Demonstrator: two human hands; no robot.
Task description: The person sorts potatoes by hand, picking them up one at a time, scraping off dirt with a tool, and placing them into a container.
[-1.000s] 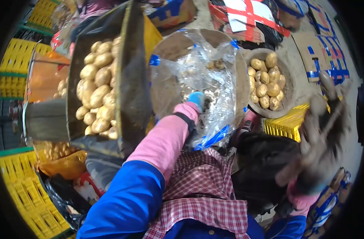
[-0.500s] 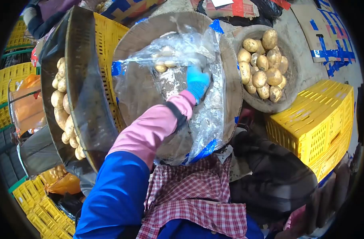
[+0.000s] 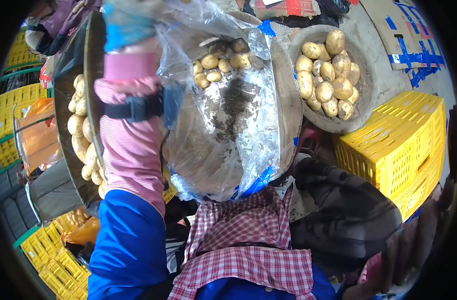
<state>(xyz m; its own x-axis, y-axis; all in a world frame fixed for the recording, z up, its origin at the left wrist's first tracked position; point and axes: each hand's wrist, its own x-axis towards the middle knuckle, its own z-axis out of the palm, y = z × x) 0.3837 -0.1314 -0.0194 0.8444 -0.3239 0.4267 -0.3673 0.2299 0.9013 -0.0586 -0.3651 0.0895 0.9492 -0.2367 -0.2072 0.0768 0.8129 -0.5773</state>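
Hanging blurred at the upper left, the left hand (image 3: 131,22) is showing too little to tell whether its grip is clamped on the clear plastic liner (image 3: 264,120) just beside it, which is probably feeling light, limp and slippery, best bunched by an edge. Farther right, potatoes (image 3: 224,65) are lying inside the lined tub (image 3: 288,75), apart from that grip, likely firm but bruisable, best cupped around the middle. Well apart at lower right, the right hand (image 3: 406,252) is spreading its fingers, holding nothing.

Head view | text: none legible | labels, brands: none legible | numbers, signs: none legible
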